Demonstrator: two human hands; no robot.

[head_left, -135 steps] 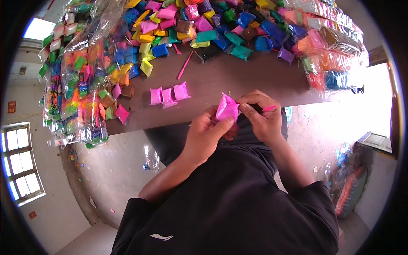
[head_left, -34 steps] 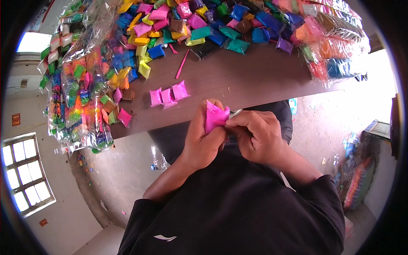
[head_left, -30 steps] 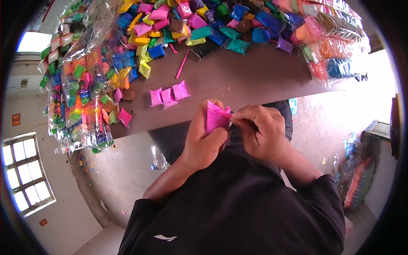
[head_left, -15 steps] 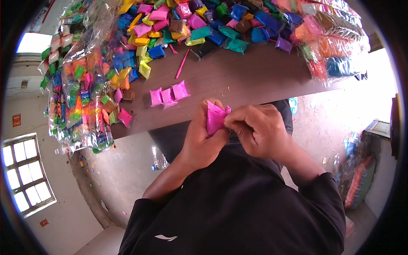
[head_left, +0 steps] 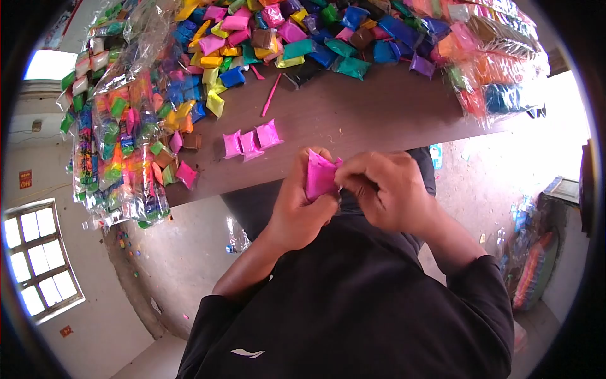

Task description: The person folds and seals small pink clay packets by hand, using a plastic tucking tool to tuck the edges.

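Observation:
My left hand (head_left: 302, 211) is closed round a small pink packet (head_left: 320, 179), a plastic pouch of what looks like soft modelling clay. The packet is held upright, just off the table's front edge, with the thumb across its lower part. My right hand (head_left: 388, 189) is closed in a pinch at the packet's upper right edge; its fingertips partly hide that corner. Three similar pink packets (head_left: 250, 144) lie side by side on the brown table (head_left: 379, 107). Beyond them lies a thin pink plastic tool (head_left: 271, 95).
A heap of packets in many colours (head_left: 297, 47) covers the table's far side. Clear bags full of packets stand at the left (head_left: 120, 139) and right (head_left: 499, 69). More bagged goods (head_left: 533, 268) are on the floor at the right.
My right hand has shifted very slightly right and opened its curl a little at the packet's edge. My left hand and the packet stay nearly in place.

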